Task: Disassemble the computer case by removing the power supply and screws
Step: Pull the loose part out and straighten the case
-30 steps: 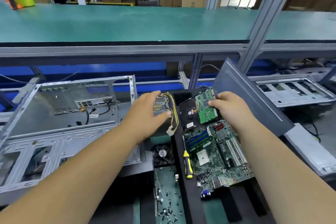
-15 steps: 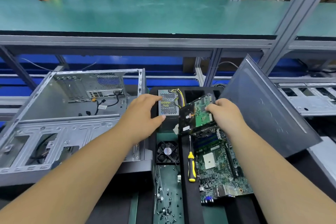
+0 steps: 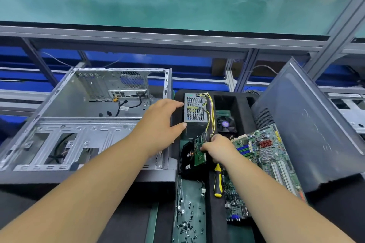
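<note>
Now, left hand (image 3: pixel 162 122): fingers spread, released the power supply (image 3: pixel 194 108), which sits at frame centre.
Right hand (image 3: pixel 219 150): gripping the hard drive (image 3: pixel 194 159), lowered toward centre.

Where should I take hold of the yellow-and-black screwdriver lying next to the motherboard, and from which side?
Grip the screwdriver by its thick yellow-and-black handle, coming down from above with fingers across its width. It lies flat on the black tray strip, lengthwise toward you. The right hand holding the hard drive covers its far end, and the motherboard crowds its right side, so the handle's near half is probably freest.
</note>
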`<state>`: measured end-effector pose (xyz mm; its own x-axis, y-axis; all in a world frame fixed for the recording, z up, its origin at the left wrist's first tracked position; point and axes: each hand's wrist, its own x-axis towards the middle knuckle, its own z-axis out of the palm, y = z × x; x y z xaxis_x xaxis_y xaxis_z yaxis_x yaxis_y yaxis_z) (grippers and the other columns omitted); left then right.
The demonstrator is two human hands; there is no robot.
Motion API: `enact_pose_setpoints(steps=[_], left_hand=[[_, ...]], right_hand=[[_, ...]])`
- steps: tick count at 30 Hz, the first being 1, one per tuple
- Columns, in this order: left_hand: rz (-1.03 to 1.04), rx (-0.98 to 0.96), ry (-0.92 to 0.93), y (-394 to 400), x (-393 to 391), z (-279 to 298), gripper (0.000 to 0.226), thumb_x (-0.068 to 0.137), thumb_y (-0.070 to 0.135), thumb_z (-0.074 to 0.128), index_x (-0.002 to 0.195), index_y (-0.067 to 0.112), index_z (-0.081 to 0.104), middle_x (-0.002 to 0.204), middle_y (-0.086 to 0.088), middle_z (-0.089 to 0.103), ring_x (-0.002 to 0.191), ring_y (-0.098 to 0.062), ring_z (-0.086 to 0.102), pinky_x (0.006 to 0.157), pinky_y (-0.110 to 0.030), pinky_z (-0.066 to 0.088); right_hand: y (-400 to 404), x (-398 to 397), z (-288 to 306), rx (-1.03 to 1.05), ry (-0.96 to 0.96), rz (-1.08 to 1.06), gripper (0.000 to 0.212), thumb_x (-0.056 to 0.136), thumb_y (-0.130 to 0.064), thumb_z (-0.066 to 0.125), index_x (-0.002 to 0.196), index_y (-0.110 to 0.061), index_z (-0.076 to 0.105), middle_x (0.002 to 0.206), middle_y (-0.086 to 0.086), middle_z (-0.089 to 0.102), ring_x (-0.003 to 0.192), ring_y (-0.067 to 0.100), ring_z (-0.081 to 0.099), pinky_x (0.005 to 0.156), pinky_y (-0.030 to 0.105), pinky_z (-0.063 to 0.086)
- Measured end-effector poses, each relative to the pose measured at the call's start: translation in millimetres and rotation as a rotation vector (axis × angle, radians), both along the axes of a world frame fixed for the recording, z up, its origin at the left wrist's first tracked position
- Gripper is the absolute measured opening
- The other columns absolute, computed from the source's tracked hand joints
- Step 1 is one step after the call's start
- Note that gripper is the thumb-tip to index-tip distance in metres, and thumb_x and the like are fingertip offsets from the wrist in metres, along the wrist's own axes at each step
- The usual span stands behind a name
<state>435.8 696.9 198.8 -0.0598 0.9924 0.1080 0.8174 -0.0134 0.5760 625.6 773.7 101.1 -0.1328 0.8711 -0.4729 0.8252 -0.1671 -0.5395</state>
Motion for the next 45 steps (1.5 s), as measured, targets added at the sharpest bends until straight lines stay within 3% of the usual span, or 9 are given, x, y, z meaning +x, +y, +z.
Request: enact_pose_setpoints(steps=[10, 15, 17, 19, 24, 30, 36, 40, 45], left_hand=[[-0.032, -0.013, 0.012, -5.1, -2.9, -7.4, 0.054, 0.090, 0.039, 0.062, 0.141, 0.032, 0.044, 0.142, 0.013, 0.041, 0.134, -0.012, 0.035, 0.111, -0.033, 0.031], [-0.045, 0.005, 0.013, -13.7, -10.0, -4.8, 0.055, 0.091, 0.037, 0.062, 0.142, 0.033, 0.043, 0.144, 0.012, 0.040, 0.135, -0.011, 0.034, 0.113, -0.034, 0.030], [-0.043, 0.013, 0.009, -20.1, -18.1, -2.2, 0.054, 0.091, 0.037, 0.062, 0.141, 0.034, 0.043, 0.144, 0.013, 0.039, 0.135, -0.010, 0.034, 0.113, -0.033, 0.029], [-0.040, 0.022, 0.016, -26.8, -29.8, 0.7, 0.055, 0.091, 0.038, 0.062, 0.142, 0.035, 0.043, 0.145, 0.014, 0.039, 0.135, -0.009, 0.034, 0.113, -0.029, 0.026], [-0.016, 0.026, -0.009, -41.9, -69.0, 7.6, 0.055, 0.091, 0.038, 0.063, 0.141, 0.035, 0.043, 0.144, 0.014, 0.038, 0.133, -0.008, 0.035, 0.109, -0.026, 0.028], [0.001, 0.001, -0.035, -64.9, -135.8, 13.9, 0.054, 0.090, 0.037, 0.065, 0.140, 0.035, 0.045, 0.140, 0.013, 0.041, 0.130, -0.011, 0.040, 0.107, -0.029, 0.036], [0.180, -0.022, -0.109, -87.2, -228.3, 15.6, 0.060, 0.089, 0.037, 0.066, 0.143, 0.031, 0.042, 0.145, 0.005, 0.038, 0.127, -0.014, 0.043, 0.103, -0.025, 0.032], [0.375, -0.100, -0.132, -90.7, -277.5, 13.0, 0.075, 0.087, 0.041, 0.066, 0.150, 0.025, 0.028, 0.150, -0.008, 0.031, 0.137, -0.028, 0.033, 0.110, -0.042, 0.033], [0.558, -0.379, -0.450, -81.6, -304.5, 7.4, 0.097, 0.088, 0.044, 0.064, 0.156, 0.018, 0.000, 0.160, -0.010, 0.019, 0.143, -0.034, 0.026, 0.112, -0.046, 0.030]], right_hand=[[4.6, -9.1, 1.2, -0.077, -0.123, 0.060, 0.027, 0.087, -0.029, 0.067, 0.094, -0.011, 0.048, 0.075, 0.004, 0.059, 0.052, 0.020, 0.062, 0.057, 0.028, 0.052], [8.6, -9.9, 18.3, -0.044, -0.329, 0.175, 0.035, 0.090, -0.038, 0.066, 0.082, -0.007, 0.053, 0.078, 0.006, 0.062, 0.071, 0.023, 0.062, 0.066, 0.030, 0.052], [9.7, -7.8, 25.2, -0.035, -0.327, 0.188, 0.025, 0.094, -0.028, 0.061, 0.100, -0.003, 0.061, 0.084, 0.007, 0.058, 0.078, 0.026, 0.058, 0.063, 0.029, 0.045], [11.2, -4.6, 26.2, -0.046, -0.294, 0.178, 0.035, 0.092, -0.025, 0.061, 0.120, -0.005, 0.064, 0.085, 0.006, 0.058, 0.088, 0.029, 0.060, 0.072, 0.031, 0.047], [9.6, -21.7, 54.7, 0.072, -0.147, 0.026, 0.040, 0.093, -0.040, 0.058, 0.106, -0.003, 0.067, 0.100, 0.014, 0.070, 0.092, 0.029, 0.065, 0.076, 0.036, 0.049], [-11.7, -85.7, 97.3, 0.212, 0.147, -0.050, 0.045, 0.096, -0.040, 0.052, 0.117, -0.002, 0.062, 0.104, 0.012, 0.066, 0.090, 0.029, 0.063, 0.082, 0.038, 0.049], [-33.4, -142.9, 106.0, 0.116, 0.084, -0.137, 0.047, 0.092, -0.047, 0.059, 0.127, -0.015, 0.055, 0.099, 0.006, 0.060, 0.083, 0.022, 0.057, 0.061, 0.030, 0.038], [-41.6, -164.7, 112.0, 0.046, 0.060, -0.247, 0.063, 0.093, -0.044, 0.062, 0.143, -0.012, 0.041, 0.130, 0.012, 0.054, 0.113, 0.033, 0.055, 0.085, 0.036, 0.044], [-38.8, -175.4, 118.5, -0.014, 0.091, -0.369, 0.066, 0.098, -0.039, 0.057, 0.150, -0.005, 0.034, 0.154, 0.014, 0.037, 0.139, 0.034, 0.037, 0.107, 0.042, 0.033]])
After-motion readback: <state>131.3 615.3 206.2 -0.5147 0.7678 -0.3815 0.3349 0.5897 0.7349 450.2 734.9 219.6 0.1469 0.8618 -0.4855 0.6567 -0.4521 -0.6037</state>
